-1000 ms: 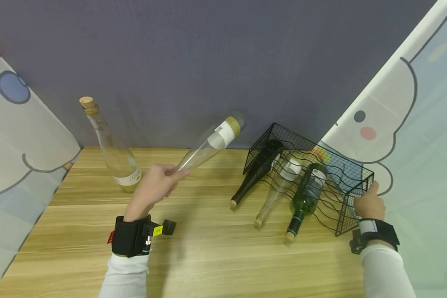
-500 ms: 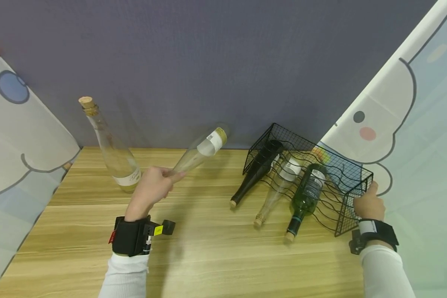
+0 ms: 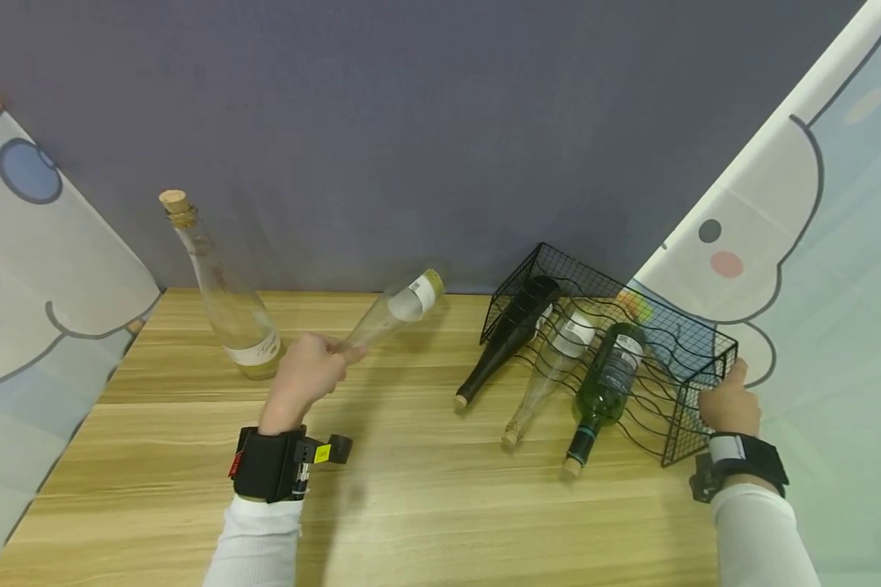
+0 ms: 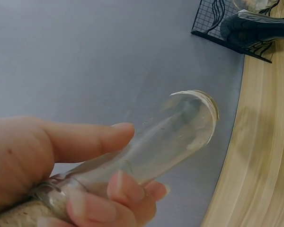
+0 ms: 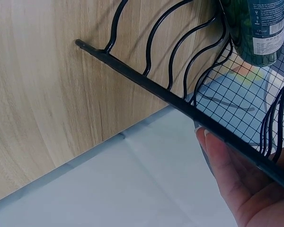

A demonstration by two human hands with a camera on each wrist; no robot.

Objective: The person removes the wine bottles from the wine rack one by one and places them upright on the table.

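My left hand grips a clear glass bottle by its neck, thumb on one side and fingers curled round the other. The bottle tilts, its labelled base pointing away to the right; its cork shows under the palm in the left wrist view. My right hand is at the right end of a black wire bottle rack, its fairly straight fingers against the outside of the end frame. A dark bottle, a clear bottle and a green bottle lie in the rack, corks toward me.
A tall clear corked bottle stands upright on the wooden table, just left of my left hand. Behind the table rises a grey wall panel. A cartoon-printed curtain hangs close beside the rack's right end.
The held bottle's base has swung down and left, lower toward the table. My left hand has shifted slightly. The right hand and rack stay put.
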